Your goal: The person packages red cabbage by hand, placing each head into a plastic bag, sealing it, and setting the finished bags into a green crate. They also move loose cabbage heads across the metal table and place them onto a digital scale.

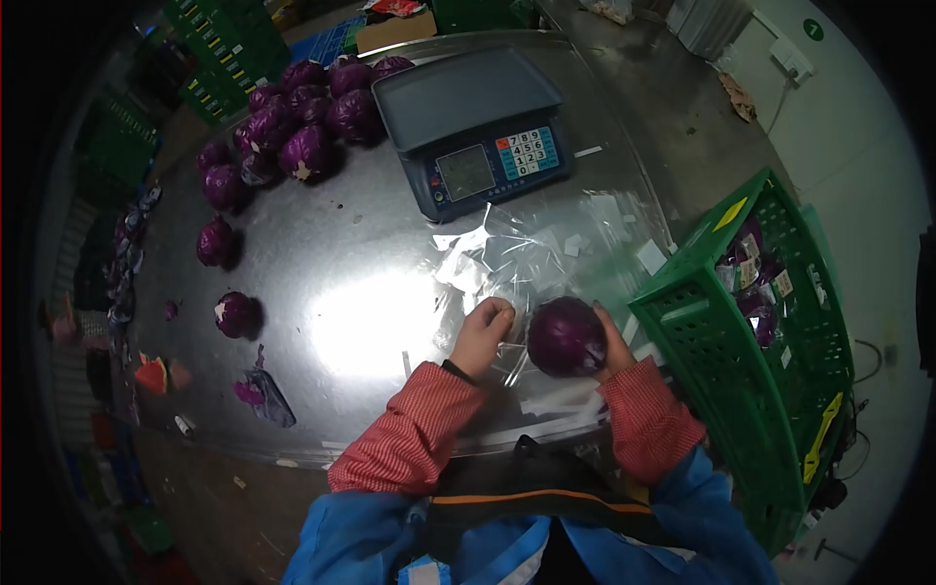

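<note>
My right hand (614, 341) grips a round purple cabbage (564, 336) from its right side, low over the steel table (331, 253). My left hand (483, 330) sits just left of the cabbage, fingers pinched on a clear plastic bag (517, 255) that lies spread on the table beyond both hands. The cabbage rests at the near edge of that plastic.
A digital scale (475, 127) stands at the back of the table. Several purple cabbages (302, 112) are piled at the back left, with single ones (234, 314) along the left side. A green crate (770, 331) holding wrapped cabbages stands to the right. Leaf scraps (263, 395) lie near the front left edge.
</note>
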Motion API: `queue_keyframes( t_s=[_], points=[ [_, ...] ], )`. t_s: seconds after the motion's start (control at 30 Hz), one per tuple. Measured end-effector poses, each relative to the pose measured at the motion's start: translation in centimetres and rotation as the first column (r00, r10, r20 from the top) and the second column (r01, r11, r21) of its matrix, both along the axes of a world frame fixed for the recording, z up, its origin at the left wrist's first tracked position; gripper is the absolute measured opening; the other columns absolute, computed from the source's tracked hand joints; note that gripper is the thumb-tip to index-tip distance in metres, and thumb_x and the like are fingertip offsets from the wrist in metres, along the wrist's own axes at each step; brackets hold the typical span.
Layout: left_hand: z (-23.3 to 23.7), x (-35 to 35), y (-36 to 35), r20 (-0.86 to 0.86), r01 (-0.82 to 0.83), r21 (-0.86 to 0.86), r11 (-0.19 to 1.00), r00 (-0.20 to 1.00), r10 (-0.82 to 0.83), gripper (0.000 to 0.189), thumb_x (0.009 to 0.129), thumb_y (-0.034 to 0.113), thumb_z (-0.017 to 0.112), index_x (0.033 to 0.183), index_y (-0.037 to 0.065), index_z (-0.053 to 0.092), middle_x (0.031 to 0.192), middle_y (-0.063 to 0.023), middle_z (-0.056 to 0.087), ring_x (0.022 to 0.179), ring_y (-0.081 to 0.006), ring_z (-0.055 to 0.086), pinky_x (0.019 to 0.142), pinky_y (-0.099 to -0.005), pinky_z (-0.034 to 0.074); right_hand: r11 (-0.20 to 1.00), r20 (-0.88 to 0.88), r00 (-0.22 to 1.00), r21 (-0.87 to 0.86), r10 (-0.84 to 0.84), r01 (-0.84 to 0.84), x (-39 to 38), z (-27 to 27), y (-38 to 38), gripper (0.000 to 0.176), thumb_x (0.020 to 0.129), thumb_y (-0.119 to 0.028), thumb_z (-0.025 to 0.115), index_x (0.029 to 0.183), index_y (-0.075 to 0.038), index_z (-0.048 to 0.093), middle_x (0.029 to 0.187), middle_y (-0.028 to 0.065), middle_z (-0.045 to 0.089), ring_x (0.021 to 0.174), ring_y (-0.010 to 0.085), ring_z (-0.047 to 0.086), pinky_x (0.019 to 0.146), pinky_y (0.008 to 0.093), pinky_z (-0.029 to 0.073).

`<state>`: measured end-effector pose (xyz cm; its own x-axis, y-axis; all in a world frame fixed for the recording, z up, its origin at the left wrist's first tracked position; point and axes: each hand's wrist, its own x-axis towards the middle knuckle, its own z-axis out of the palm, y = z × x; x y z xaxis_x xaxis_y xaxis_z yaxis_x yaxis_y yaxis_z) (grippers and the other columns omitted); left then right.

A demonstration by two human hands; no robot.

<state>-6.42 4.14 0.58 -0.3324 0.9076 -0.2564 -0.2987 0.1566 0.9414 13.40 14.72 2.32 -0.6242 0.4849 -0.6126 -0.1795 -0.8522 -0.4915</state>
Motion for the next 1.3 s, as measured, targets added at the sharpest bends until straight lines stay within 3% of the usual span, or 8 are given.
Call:
queue_keyframes(
  t_s=[0.23,0.37,0.47,0.67,0.87,1.03,1.2,1.3],
  points=[
    [2.6,0.6,-1.4,-0.158,-0.001,0.133,0.991,0.987,0.022,0.010,0.092,0.012,0.053,0.092,0.002,0.053,0.079,-0.0001,0.052,0.074,-0.0075,0.047,0.067,-0.0226,0.041,0.696,0.706,0.678,0.383,0.203,-0.608,-2.7,4.2,-1.4,0.059,0.091,-0.044,0.054,0.126,-0.001,0.035,0.100,0.0199,0.058,0.080,0.0266,0.065,0.056,0.0423,0.052],
    [1.5,-2.2,-2.1,-0.101,-0.041,0.077,0.996,0.994,0.049,0.012,0.093,0.013,0.052,0.093,0.001,0.053,0.080,0.0005,0.053,0.075,-0.0070,0.047,0.069,-0.0218,0.041,-0.038,0.568,0.520,0.651,-0.638,-0.758,-3.9,3.7,0.1,0.040,0.089,-0.033,0.055,0.110,0.001,0.048,0.084,0.0223,0.063,0.070,0.0437,0.061,0.070,0.0479,0.048],
    [1.4,-3.5,-1.8,0.088,-0.045,0.070,0.997,0.995,0.039,0.013,0.093,0.017,0.054,0.095,0.004,0.054,0.081,0.0014,0.052,0.071,-0.0066,0.046,0.066,-0.0213,0.040,0.116,0.901,0.304,0.353,-0.310,-0.928,-4.6,0.5,2.2,0.035,0.089,-0.034,0.055,0.089,0.000,0.059,0.073,0.0197,0.064,0.071,0.0411,0.061,0.067,0.0478,0.048],
    [6.2,-6.4,-3.0,0.433,-0.122,0.194,0.973,0.901,0.026,0.012,0.093,0.016,0.055,0.097,0.005,0.053,0.077,0.0018,0.047,0.064,-0.0075,0.040,0.059,-0.0233,0.035,0.111,0.712,0.653,0.694,-0.258,-0.712,-4.2,6.7,-3.9,0.034,0.091,-0.029,0.052,0.076,0.000,0.060,0.065,0.0209,0.059,0.063,0.0380,0.060,0.059,0.0439,0.045],
    [11.0,-4.9,-5.8,0.253,-0.035,0.163,0.986,0.967,-0.008,0.012,0.093,0.015,0.054,0.100,0.006,0.054,0.079,0.0024,0.050,0.068,-0.0066,0.044,0.061,-0.0214,0.038,0.429,0.464,0.885,0.795,0.022,-0.428,0.2,5.7,-10.5,0.028,0.093,-0.019,0.051,0.075,0.001,0.056,0.058,0.0094,0.053,0.052,0.0161,0.050,0.052,0.0322,0.040],
    [8.8,1.0,-10.0,0.043,0.133,0.118,0.984,0.989,-0.139,0.010,0.093,0.015,0.054,0.097,0.006,0.056,0.082,0.0035,0.052,0.073,-0.0058,0.048,0.068,-0.0214,0.042,0.525,0.568,0.818,0.669,0.096,-0.526,4.0,2.2,-13.3,0.030,0.094,-0.021,0.050,0.074,0.001,0.055,0.057,0.0050,0.048,0.052,0.0126,0.047,0.052,0.0301,0.038],
    [7.6,4.4,-16.0,0.213,-0.595,-0.005,0.804,0.785,0.582,0.015,0.094,0.021,0.054,0.097,0.007,0.054,0.078,0.0014,0.051,0.070,-0.0082,0.048,0.064,-0.0239,0.043,0.579,0.542,0.834,0.648,0.105,-0.495,7.4,0.5,-14.5,0.025,0.093,-0.018,0.052,0.078,0.002,0.053,0.059,0.0058,0.046,0.056,0.0106,0.043,0.053,0.0288,0.037],
    [4.2,6.6,-21.6,0.178,-0.556,-0.436,0.707,0.717,0.674,0.034,0.094,0.043,0.048,0.091,0.009,0.053,0.073,-0.0003,0.052,0.066,-0.0112,0.050,0.060,-0.0268,0.044,0.531,0.517,0.846,0.684,0.131,-0.500,8.5,-1.1,-15.0,0.024,0.092,-0.018,0.054,0.079,0.002,0.053,0.059,0.0065,0.046,0.057,0.0099,0.042,0.053,0.0287,0.037]
  ],
)
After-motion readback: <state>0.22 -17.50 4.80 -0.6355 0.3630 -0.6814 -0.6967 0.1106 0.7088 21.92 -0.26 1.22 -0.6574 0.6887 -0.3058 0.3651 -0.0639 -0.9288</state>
